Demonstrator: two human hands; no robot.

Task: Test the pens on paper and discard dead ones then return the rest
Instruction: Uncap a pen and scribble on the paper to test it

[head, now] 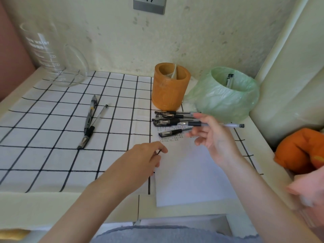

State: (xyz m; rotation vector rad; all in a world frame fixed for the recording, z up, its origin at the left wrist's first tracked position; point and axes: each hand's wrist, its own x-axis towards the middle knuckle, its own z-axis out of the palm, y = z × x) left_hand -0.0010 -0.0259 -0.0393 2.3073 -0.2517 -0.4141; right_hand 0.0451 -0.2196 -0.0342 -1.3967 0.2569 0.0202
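Note:
My right hand [213,137] holds a clear pen [228,125] level above the white paper [189,179], its tip pointing left. My left hand [143,158] rests on the paper's left edge with fingers curled; a small dark thing shows at its fingertips. Several black-capped pens [168,120] lie in a pile at the paper's top, beside small test scribbles [172,139]. Two more pens [90,120] lie on the checked cloth to the left. The orange pen holder [169,88] stands behind the pile. A green-bagged bin [226,95] to its right has two pens [229,80] inside.
A glass jug [45,51] stands at the back left on the checked cloth [52,155]. An orange soft item [303,149] lies at the right edge. A wall socket [149,4] is above. The table's front edge [70,207] runs below my arms.

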